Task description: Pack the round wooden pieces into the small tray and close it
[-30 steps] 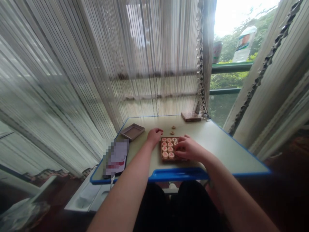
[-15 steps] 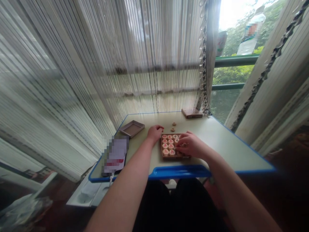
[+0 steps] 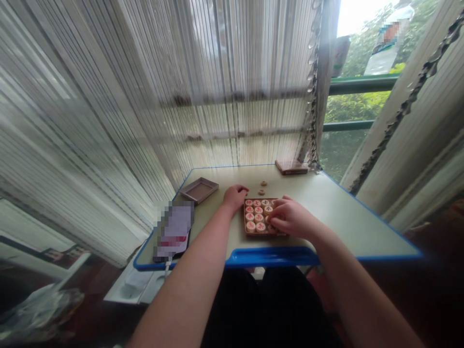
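Note:
A shallow brown box (image 3: 266,235) of round wooden Chinese chess pieces (image 3: 258,217) sits near the table's front edge. The pieces lie in rows, with red characters at the left and black ones farther right. Over the box's right half, my right hand (image 3: 290,216) pinches a Chinese chess piece (image 3: 268,219) low among the others and hides several of them. My left hand (image 3: 235,197) rests by the box's far left corner, its fingers bent together; what they hold, if anything, is hidden. Two loose pieces (image 3: 261,192) lie on the table behind the box.
An upturned box lid (image 3: 200,190) lies at the table's left. In front of it is a phone (image 3: 176,227) with a white cable (image 3: 167,267). A flat brown box (image 3: 291,167) is at the back right. The table (image 3: 348,217) has a blue edge and a blue front groove (image 3: 271,256).
My right hand has shifted slightly over the box, and its fingertips stay among the pieces. My left hand keeps its place by the corner. The whole view has tilted a little.

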`<action>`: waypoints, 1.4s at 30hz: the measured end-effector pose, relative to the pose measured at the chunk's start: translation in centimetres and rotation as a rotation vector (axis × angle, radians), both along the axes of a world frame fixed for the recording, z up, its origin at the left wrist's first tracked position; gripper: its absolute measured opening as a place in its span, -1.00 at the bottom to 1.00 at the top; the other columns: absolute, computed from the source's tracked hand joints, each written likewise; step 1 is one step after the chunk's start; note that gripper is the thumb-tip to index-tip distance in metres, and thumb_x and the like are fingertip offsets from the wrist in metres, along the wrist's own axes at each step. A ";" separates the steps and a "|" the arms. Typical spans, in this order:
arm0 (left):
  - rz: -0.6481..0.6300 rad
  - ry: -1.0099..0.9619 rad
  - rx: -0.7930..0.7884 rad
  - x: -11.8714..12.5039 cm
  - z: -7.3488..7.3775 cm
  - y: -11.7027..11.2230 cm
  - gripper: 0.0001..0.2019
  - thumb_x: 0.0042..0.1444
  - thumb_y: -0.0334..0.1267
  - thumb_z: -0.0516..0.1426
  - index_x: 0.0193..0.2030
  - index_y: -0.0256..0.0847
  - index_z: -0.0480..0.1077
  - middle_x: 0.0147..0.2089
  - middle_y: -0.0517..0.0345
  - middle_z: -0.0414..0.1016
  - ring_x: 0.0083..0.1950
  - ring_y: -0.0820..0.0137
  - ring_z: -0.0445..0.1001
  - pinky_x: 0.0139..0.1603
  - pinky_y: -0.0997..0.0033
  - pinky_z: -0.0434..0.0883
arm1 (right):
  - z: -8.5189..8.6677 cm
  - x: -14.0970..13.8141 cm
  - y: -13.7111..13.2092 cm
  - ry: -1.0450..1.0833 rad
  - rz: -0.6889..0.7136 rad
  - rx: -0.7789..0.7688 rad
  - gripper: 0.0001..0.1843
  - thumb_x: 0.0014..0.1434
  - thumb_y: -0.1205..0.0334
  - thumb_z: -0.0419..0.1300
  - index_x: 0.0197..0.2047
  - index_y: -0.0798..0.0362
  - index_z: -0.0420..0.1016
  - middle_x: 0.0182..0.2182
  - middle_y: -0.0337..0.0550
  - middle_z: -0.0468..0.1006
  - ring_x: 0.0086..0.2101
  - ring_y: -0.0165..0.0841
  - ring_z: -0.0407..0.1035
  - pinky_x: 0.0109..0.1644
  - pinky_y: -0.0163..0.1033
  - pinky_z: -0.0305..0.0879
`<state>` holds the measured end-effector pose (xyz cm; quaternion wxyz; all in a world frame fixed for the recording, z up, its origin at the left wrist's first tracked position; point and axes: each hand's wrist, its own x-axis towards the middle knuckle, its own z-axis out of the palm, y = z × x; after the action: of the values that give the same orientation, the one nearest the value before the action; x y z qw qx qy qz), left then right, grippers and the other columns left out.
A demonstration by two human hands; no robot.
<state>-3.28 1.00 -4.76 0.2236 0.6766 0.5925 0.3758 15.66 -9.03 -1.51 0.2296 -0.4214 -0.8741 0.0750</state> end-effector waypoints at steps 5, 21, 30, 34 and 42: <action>0.002 -0.018 -0.006 0.0 -0.1 0.0 -0.77 -0.05 -0.35 0.02 -0.33 -0.24 0.49 -0.37 0.14 0.54 -0.32 0.43 0.46 -0.30 0.51 0.34 | -0.2 0.2 0.1 0.045 -0.025 0.027 -0.79 0.00 0.31 0.11 -0.49 0.01 0.58 -0.49 -0.18 0.44 -0.41 -0.39 0.21 -0.19 -0.24 0.08; 0.076 -0.003 0.004 0.0 0.5 -0.3 -0.78 -0.05 -0.34 0.03 -0.36 -0.24 0.51 -0.38 0.09 0.55 -0.33 0.40 0.47 -0.33 0.50 0.32 | 0.3 0.9 4.7 0.233 -0.167 -0.049 -0.73 0.03 0.23 0.12 -0.20 -0.01 0.55 -0.37 -0.15 0.46 -0.41 -0.37 0.30 -0.27 -0.26 0.26; 0.262 0.053 0.037 0.3 0.5 0.2 -0.77 -0.05 -0.27 0.02 -0.46 -0.23 0.51 -0.44 0.06 0.55 -0.35 0.37 0.48 -0.40 0.49 0.26 | -1.1 0.7 12.0 0.097 -0.190 -0.193 -0.78 0.00 0.24 0.18 -0.26 0.00 0.58 -0.31 -0.15 0.49 -0.36 -0.39 0.35 -0.23 -0.33 0.24; 0.248 0.101 0.038 0.3 0.3 0.5 -0.78 -0.05 -0.27 0.03 -0.47 -0.22 0.50 -0.44 0.07 0.54 -0.35 0.37 0.47 -0.38 0.49 0.26 | -1.5 1.4 12.2 0.024 -0.261 -0.204 -0.78 -0.06 0.18 0.22 -0.29 -0.03 0.58 -0.44 -0.21 0.48 -0.46 -0.41 0.30 -0.39 -0.34 0.18; 0.166 0.129 0.075 0.2 0.5 0.6 -0.78 0.00 -0.26 0.03 -0.39 -0.21 0.51 -0.39 0.10 0.55 -0.31 0.37 0.48 -0.31 0.48 0.31 | -2.1 1.1 12.2 0.098 -0.167 -0.098 -0.87 -0.11 0.27 0.20 -0.42 0.01 0.55 -0.35 -0.19 0.53 -0.45 -0.42 0.33 -0.35 -0.32 0.22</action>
<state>-3.07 1.61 -4.23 0.1277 0.6558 0.6451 0.3708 16.78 3.20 -3.65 0.2566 -0.4995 -0.8188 0.1189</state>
